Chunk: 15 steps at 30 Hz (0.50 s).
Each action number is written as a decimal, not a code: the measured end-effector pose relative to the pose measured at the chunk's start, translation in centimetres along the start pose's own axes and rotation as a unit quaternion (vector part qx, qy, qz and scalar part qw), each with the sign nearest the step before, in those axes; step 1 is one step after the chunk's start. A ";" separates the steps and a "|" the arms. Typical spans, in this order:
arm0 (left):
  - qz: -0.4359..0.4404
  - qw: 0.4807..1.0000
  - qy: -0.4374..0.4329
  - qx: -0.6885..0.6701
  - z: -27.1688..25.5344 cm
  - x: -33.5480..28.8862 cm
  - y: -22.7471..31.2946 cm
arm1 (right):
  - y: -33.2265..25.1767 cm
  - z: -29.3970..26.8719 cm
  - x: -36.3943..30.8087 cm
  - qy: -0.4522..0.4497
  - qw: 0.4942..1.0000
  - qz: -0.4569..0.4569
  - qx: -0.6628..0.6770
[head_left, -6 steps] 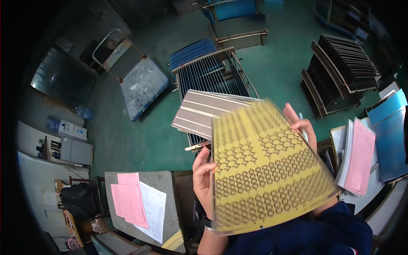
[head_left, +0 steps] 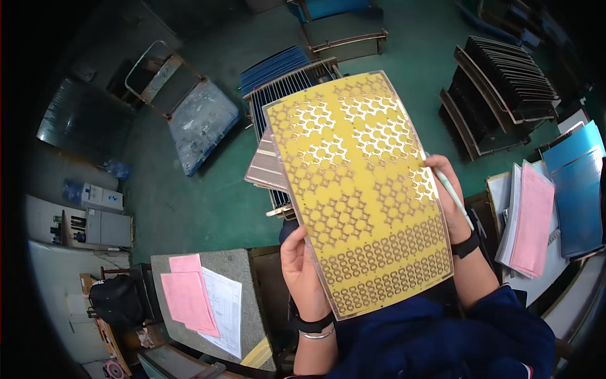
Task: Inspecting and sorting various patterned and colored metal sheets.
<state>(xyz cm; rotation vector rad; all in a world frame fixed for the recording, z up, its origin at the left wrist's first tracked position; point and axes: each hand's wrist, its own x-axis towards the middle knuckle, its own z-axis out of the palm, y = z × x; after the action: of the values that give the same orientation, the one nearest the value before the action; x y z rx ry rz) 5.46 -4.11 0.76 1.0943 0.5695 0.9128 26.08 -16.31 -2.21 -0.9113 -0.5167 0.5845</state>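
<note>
White glare high on the yellow panel [head_left: 360, 196], dimmer green floor [head_left: 208, 218] beyond, strong fisheye bending toward black corners.

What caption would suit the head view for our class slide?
Left hand and right hand hold a yellow patterned panel by its edges, a pale pen-like stick also in the right.

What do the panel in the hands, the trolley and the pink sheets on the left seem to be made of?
Panel: probably rigid laminate, smooth yellow, with metal patterning, since some of it flashes bright white.
Trolley: likely metal, going by its slim tubular handle; the worn, blue-edged deck could be plastic or painted metal.
Pink sheets: apparently matt paper, being thin, flat and overlapping.
</note>
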 end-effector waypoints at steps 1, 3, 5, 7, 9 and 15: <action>-0.034 0.998 0.003 -0.046 -0.1 -0.1 0.4 | -0.2 0.1 0.1 0.003 1.000 0.002 -0.002; -0.070 0.991 0.016 -0.109 0.5 0.0 0.8 | -0.7 0.3 0.3 0.005 0.988 0.089 0.127; -0.067 0.994 0.017 -0.086 0.4 0.1 0.6 | -0.3 1.1 0.6 0.014 0.990 0.085 0.115; -0.057 0.997 0.021 -0.056 0.3 0.2 0.1 | 0.0 1.5 0.6 0.029 0.993 0.073 0.085; -0.043 0.998 0.015 -0.043 0.3 0.4 -0.2 | 0.1 1.7 0.9 0.038 0.994 0.070 0.075; -0.017 1.000 0.024 0.003 0.2 0.8 -0.8 | 0.4 1.6 1.2 0.058 0.996 0.061 0.020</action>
<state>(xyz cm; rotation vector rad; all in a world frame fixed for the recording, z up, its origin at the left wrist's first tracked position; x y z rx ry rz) 6.31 -3.72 0.14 1.0689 0.6284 0.9102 25.87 -14.39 -1.55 -0.9376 -0.3460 0.6454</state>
